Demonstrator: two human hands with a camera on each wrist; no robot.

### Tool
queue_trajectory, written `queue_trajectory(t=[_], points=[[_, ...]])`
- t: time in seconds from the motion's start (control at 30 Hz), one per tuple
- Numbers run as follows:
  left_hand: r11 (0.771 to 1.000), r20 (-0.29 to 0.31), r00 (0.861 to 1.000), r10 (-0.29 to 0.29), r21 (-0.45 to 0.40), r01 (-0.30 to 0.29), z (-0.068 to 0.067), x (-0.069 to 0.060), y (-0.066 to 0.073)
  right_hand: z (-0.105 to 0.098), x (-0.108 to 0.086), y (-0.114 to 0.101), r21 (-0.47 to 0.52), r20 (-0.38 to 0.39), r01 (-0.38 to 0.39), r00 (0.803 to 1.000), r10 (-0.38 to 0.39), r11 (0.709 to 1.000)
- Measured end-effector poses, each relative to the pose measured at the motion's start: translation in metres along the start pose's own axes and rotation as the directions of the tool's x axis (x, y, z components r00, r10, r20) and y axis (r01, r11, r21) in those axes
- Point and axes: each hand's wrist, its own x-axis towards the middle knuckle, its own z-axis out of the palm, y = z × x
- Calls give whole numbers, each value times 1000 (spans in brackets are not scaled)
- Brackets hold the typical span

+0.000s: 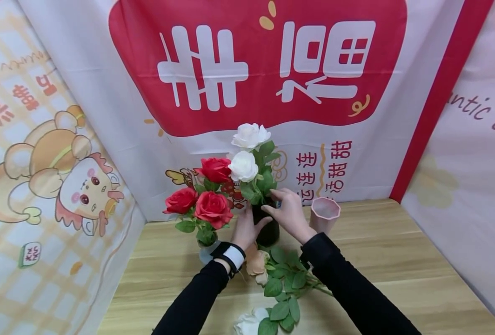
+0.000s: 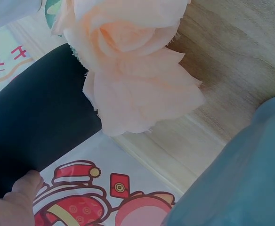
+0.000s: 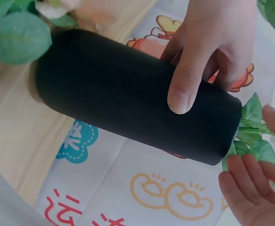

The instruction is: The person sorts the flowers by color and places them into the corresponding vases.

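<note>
My left hand [image 1: 247, 228] holds a black vase [image 3: 133, 96] upright on the table, the thumb across its near side and the fingers round the far side. White roses [image 1: 244, 166] with green leaves stand up out of the vase. At the vase's mouth is my right hand [image 1: 291, 214]. Its thumb and fingers are apart and fairly straight, beside the leaves [image 3: 253, 141] and stems in the right wrist view. A peach rose [image 2: 128, 33] lies in front of the vase, close under the left wrist.
Red roses [image 1: 213, 210] stand in a pale blue vase [image 1: 205, 253] to the left. A pink vase [image 1: 324, 216] stands behind the right wrist. Leafy stems [image 1: 287, 274] and a white rose [image 1: 249, 323] lie on the wooden table [image 1: 381, 260]. Printed cloth hangs behind and at both sides.
</note>
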Motion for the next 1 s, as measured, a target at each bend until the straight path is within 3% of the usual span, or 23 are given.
queue_trajectory(t=[0.13, 0.3, 0.4, 0.5, 0.67, 0.87, 1.0], points=[[999, 34, 999, -36, -3, 36, 0, -2, 2, -6, -15, -3, -1, -55, 11, 998, -11, 1000], [994, 57, 995, -79, -73, 83, 1, -5, 3, -17, -36, -12, -22, -71, 24, 997, -26, 999], [991, 45, 995, -84, -105, 89, 2, -7, 2, -25, -49, -18, -41, -7, 27, 1000, -28, 999], [986, 36, 995, -92, -137, 96, 2, -7, 2, -33, -61, -21, -68, 123, 27, 992, -19, 997], [982, 38, 993, -113, -150, 117, 1, -3, 4, -42, -79, -17, -65, 332, 48, 943, -24, 997], [983, 40, 993, -114, -143, 119, 1, -2, 9, -42, -104, 3, -37, 472, 79, 880, -53, 996], [981, 55, 989, -136, -131, 142, -1, -4, 10, -38, -122, 20, -29, 545, 152, 831, -112, 988]])
